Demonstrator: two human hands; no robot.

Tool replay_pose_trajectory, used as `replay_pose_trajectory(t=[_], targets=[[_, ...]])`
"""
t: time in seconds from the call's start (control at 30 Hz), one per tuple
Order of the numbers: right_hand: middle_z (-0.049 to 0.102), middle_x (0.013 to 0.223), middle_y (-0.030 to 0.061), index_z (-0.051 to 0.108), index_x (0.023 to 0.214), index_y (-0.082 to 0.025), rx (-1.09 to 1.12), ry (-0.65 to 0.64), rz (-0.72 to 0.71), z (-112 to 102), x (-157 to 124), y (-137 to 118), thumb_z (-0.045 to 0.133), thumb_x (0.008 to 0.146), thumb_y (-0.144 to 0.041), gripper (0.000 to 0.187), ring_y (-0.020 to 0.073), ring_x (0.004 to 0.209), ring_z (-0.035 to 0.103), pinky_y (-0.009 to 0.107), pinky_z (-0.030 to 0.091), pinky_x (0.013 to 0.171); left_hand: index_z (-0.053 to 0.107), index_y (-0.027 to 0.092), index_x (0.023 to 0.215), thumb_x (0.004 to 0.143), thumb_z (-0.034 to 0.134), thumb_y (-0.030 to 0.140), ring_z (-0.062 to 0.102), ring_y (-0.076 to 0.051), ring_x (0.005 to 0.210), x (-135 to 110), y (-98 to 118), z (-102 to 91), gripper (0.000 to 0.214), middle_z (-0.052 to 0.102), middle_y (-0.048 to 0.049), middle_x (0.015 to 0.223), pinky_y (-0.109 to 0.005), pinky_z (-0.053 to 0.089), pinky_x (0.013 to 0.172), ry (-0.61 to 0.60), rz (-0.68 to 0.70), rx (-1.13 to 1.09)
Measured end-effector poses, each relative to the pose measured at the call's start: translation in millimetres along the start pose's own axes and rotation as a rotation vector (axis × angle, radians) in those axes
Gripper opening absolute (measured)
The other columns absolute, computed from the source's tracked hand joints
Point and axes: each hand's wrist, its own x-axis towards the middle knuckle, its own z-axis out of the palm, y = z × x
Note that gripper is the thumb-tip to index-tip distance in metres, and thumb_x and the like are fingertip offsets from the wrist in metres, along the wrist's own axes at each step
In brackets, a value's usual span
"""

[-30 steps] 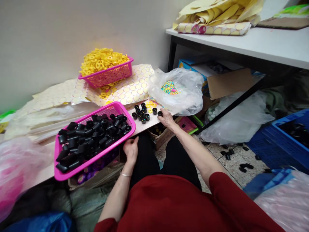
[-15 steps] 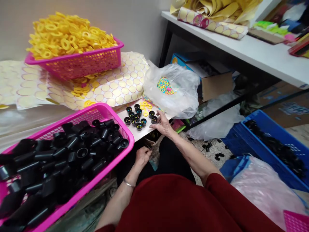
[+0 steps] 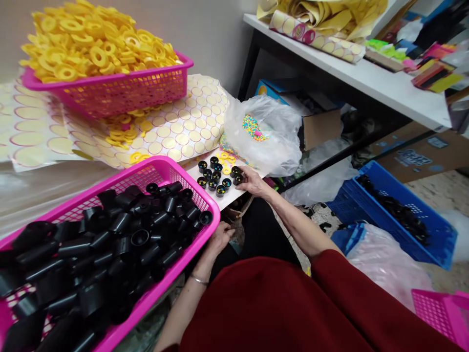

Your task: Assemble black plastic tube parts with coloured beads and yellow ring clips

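My right hand (image 3: 253, 182) is at the right end of a cluster of small black cups, its thumb and index finger around a black cup (image 3: 238, 179). Another black cup (image 3: 235, 171) stands just behind that one. More cups (image 3: 212, 185) stand upright to the left, with small coloured beads inside. Yellow rings (image 3: 226, 170) lie right behind the cluster. My left hand (image 3: 221, 236) rests low by my lap, beside the pink basket's rim, with loosely extended fingers and nothing visible in it.
A pink basket (image 3: 216, 215) of black cylindrical parts stands at the left. Behind it are a pink basket (image 3: 120, 93) heaped with yellow rings and sticker sheets (image 3: 183, 128). A plastic bag (image 3: 280, 132) holds coloured beads. A white table (image 3: 330, 68) and blue crate (image 3: 414, 200) are at right.
The view has shifted, so the cups and baskets appear further right. My right hand stays at the right-hand cups, its fingers closer around one. My left hand remains low by my lap.
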Motion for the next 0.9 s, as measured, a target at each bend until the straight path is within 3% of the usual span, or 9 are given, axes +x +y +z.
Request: replay_pose_trajectory(t=[0.2, 0.3, 0.37, 0.47, 0.63, 0.8, 0.9], targets=[[0.051, 0.114, 0.007, 0.044, 0.129, -0.018, 0.204, -0.025, 0.073, 1.4, -1.6, 3.0, 0.075, 0.051, -0.031, 0.084, 0.0107, 0.068, 0.052, 0.028, 0.046, 0.059, 0.069, 0.017, 0.065, 0.072, 0.068, 0.018, 0.052, -0.013, 0.066, -2.7, -5.4, 3.6, 0.008, 0.058, -0.0004, 0.068, -0.027, 0.037, 0.065, -0.012, 0.03, 0.035], [0.055, 0.093, 0.0011, 0.045, 0.117, -0.017, 0.273, -0.001, 0.154, -0.1, -5.1, 3.5, 0.076, 0.051, -0.036, 0.075, 0.0095, 0.059, 0.049, 0.026, 0.041, 0.053, 0.068, 0.017, 0.064, 0.074, 0.066, 0.02, 0.052, -0.013, 0.067, -1.7, -7.5, 2.3, 0.01, 0.058, -0.0008, 0.069, -0.027, 0.037, 0.065, 0.026, 0.02, 0.033], [0.051, 0.076, -0.0045, 0.048, 0.104, -0.018, 0.199, 0.016, 0.162, 0.1, -8.6, 0.2, 0.075, 0.054, -0.039, 0.06, 0.0104, 0.058, 0.047, 0.025, 0.038, 0.053, 0.067, 0.017, 0.065, 0.076, 0.064, 0.022, 0.053, -0.013, 0.067, -0.7, -9.0, 0.6, 0.013, 0.059, -0.0007, 0.069, -0.027, 0.038, 0.065, 0.061, 0.007, 0.026], [0.051, 0.078, -0.0032, 0.049, 0.093, -0.02, -0.001, 0.066, 0.062, 5.3, -15.3, -8.8, 0.072, 0.062, -0.04, 0.044, 0.0126, 0.066, 0.048, 0.026, 0.04, 0.061, 0.067, 0.017, 0.065, 0.078, 0.061, 0.024, 0.053, -0.013, 0.066, 0.0, -10.8, -0.6, 0.016, 0.059, -0.0006, 0.068, -0.027, 0.039, 0.064, 0.11, -0.02, 0.029], [0.054, 0.098, 0.0054, 0.051, 0.099, -0.021, -0.225, 0.18, -0.075, 21.4, -19.5, -16.8, 0.062, 0.076, -0.036, 0.03, 0.0188, 0.085, 0.053, 0.029, 0.043, 0.074, 0.067, 0.018, 0.066, 0.078, 0.06, 0.026, 0.056, -0.013, 0.067, -0.6, -10.6, 4.7, 0.016, 0.061, -0.0006, 0.069, -0.026, 0.042, 0.065, 0.155, -0.04, 0.069], [0.055, 0.095, 0.0071, 0.054, 0.098, -0.02, -0.275, 0.177, -0.108, 25.6, -18.0, -14.0, 0.057, 0.081, -0.027, 0.018, 0.0213, 0.087, 0.054, 0.031, 0.044, 0.076, 0.066, 0.018, 0.065, 0.08, 0.06, 0.026, 0.06, -0.014, 0.067, -3.0, -4.7, 11.2, 0.018, 0.064, -0.0017, 0.07, -0.026, 0.045, 0.065, 0.162, 0.016, 0.108], [0.055, 0.098, 0.0083, 0.054, 0.103, -0.018, -0.214, 0.116, -0.158, 15.0, -23.0, -15.6, 0.062, 0.079, -0.029, 0.028, 0.022, 0.088, 0.055, 0.032, 0.046, 0.076, 0.066, 0.018, 0.066, 0.081, 0.059, 0.026, 0.062, -0.016, 0.071, -5.1, 3.5, 11.4, 0.018, 0.066, -0.0036, 0.071, -0.028, 0.048, 0.069, 0.189, 0.113, 0.132]])
